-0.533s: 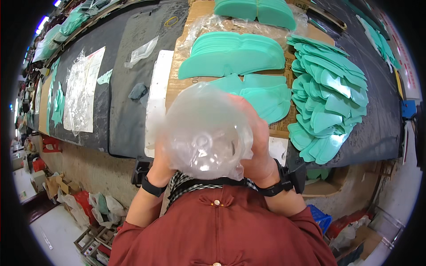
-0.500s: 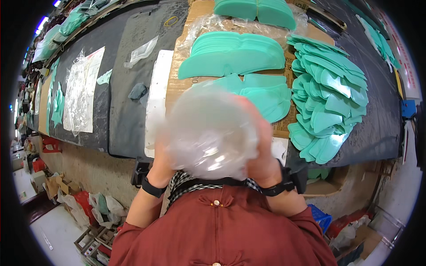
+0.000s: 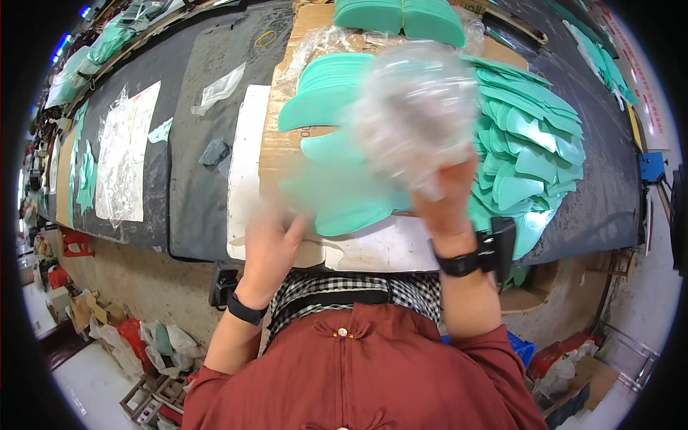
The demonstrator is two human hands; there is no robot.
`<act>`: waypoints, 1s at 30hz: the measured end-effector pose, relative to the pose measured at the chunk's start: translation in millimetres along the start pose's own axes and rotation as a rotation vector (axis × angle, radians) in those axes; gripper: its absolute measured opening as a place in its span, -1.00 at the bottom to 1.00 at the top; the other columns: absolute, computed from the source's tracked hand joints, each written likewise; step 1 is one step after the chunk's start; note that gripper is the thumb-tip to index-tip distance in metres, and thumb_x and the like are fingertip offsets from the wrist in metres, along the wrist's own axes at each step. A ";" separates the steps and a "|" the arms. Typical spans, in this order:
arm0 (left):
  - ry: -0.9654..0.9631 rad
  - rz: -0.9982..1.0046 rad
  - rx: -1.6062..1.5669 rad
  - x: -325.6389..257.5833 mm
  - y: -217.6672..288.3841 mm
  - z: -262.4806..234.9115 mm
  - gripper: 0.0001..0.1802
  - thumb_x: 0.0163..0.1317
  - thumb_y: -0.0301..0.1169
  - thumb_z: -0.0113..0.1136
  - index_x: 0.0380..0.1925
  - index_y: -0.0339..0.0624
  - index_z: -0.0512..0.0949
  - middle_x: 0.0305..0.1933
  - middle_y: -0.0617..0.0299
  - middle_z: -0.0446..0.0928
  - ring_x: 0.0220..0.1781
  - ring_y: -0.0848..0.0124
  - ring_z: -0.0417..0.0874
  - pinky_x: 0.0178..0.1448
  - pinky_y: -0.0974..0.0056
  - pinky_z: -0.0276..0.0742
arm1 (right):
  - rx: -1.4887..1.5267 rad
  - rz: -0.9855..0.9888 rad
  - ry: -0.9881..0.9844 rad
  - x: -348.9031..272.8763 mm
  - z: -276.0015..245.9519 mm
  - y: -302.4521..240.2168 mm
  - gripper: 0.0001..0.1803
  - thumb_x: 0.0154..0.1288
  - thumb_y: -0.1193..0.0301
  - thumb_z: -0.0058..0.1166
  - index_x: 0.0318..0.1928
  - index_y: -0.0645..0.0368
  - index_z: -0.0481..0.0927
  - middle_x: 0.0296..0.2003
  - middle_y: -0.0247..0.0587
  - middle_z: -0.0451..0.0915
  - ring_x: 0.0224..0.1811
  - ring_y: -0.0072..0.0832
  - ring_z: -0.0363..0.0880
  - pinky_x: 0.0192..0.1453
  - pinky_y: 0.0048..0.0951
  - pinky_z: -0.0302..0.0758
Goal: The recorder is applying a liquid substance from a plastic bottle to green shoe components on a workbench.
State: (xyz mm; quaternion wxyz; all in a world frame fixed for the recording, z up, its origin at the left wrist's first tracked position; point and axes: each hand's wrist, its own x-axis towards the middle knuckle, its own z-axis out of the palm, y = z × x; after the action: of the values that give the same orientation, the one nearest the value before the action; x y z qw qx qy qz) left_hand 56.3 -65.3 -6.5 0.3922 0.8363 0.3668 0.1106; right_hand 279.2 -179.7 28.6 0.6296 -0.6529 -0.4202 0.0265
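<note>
In my right hand (image 3: 446, 197) is a crumpled clear plastic bag (image 3: 419, 107), blurred by motion. It is held above green sheet pieces and covers part of them. My left hand (image 3: 271, 240) is by the near edge of the table, its thumb visible and its fingers smeared. A pale blur lies around those fingertips, and I cannot make out whether they hold anything. Beyond that hand, loose green curved pieces (image 3: 351, 215) lie on cardboard (image 3: 271, 154). A neat stack of green pieces (image 3: 319, 107) sits farther back, partly hidden by the bag.
A large overlapping heap of green pieces (image 3: 534, 147) lies at the right. Another stack, tied with a band (image 3: 398, 18), is at the far side. A white board (image 3: 247, 143), a dark rag (image 3: 213, 152) and a clear sheet (image 3: 118, 158) are on the left.
The plastic bag was between both hands close to my body. My right hand has carried it forward and right; my left hand has come away from it, down toward the table's near edge.
</note>
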 end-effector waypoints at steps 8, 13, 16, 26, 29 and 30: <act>0.032 0.001 -0.016 -2.2 3.9 3.4 -0.79 0.24 -0.39 0.29 -0.24 -0.27 0.53 -0.61 0.20 0.55 -0.58 0.51 0.51 -0.44 0.37 0.39 | -0.079 -0.102 0.242 16.5 -60.2 7.0 -0.51 0.17 0.47 0.33 0.09 0.33 0.50 0.00 -0.18 0.62 -0.01 -0.45 0.59 0.13 -0.41 0.48; 0.011 0.005 -0.011 -2.4 0.9 3.0 -0.80 0.23 -0.41 0.28 -0.23 -0.28 0.52 -0.60 0.19 0.56 -0.57 0.52 0.53 -0.44 0.37 0.40 | -0.086 -0.078 0.275 2.2 -35.3 4.1 -0.52 0.16 0.48 0.31 0.08 0.34 0.51 -0.01 -0.17 0.62 -0.01 -0.43 0.59 0.13 -0.41 0.47; -0.018 -0.022 -0.049 -3.9 1.9 -1.9 -0.78 0.23 -0.44 0.27 -0.16 -0.28 0.53 -0.58 0.21 0.58 -0.55 0.54 0.54 -0.43 0.38 0.40 | -0.186 -0.123 0.057 1.9 -21.3 -13.0 -0.54 0.16 0.48 0.31 0.07 0.35 0.51 -0.06 -0.16 0.64 -0.04 -0.42 0.60 0.10 -0.40 0.49; -0.082 -0.091 -0.667 -12.6 3.2 -20.2 -0.51 0.20 -0.49 0.16 0.16 -0.33 0.40 -0.02 0.13 0.59 -0.07 0.41 0.57 -0.02 0.28 0.51 | 0.120 -0.038 -0.090 -36.4 40.6 -39.4 -0.35 0.18 0.14 0.27 0.15 0.34 0.45 -0.02 0.08 0.59 -0.06 -0.09 0.65 0.01 -0.25 0.56; -0.014 -0.070 -0.911 -22.9 -12.9 -14.1 -0.50 0.29 -0.44 0.10 0.24 -0.26 0.35 0.18 0.13 0.48 0.13 0.41 0.54 0.13 0.32 0.51 | -0.086 -0.256 -0.213 -28.8 58.7 -52.7 -0.35 0.18 0.15 0.29 0.15 0.32 0.45 -0.05 0.06 0.60 -0.07 -0.06 0.65 -0.03 -0.26 0.56; -0.037 -0.182 -1.139 -27.0 -13.0 -16.4 -0.48 0.32 -0.42 0.08 0.29 -0.21 0.32 0.21 0.14 0.46 0.18 0.40 0.52 0.17 0.31 0.52 | -0.099 -0.253 -0.284 -29.3 59.1 -54.2 -0.37 0.19 0.19 0.29 0.16 0.33 0.45 -0.07 0.05 0.60 -0.07 -0.08 0.65 -0.03 -0.26 0.57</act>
State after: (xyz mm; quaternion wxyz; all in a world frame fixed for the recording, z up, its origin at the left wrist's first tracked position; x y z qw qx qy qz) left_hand 22.6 -69.2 -2.3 0.7948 0.4603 0.3129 0.2418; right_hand 199.0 -157.3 47.7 0.5295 -0.6149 -0.5841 0.0183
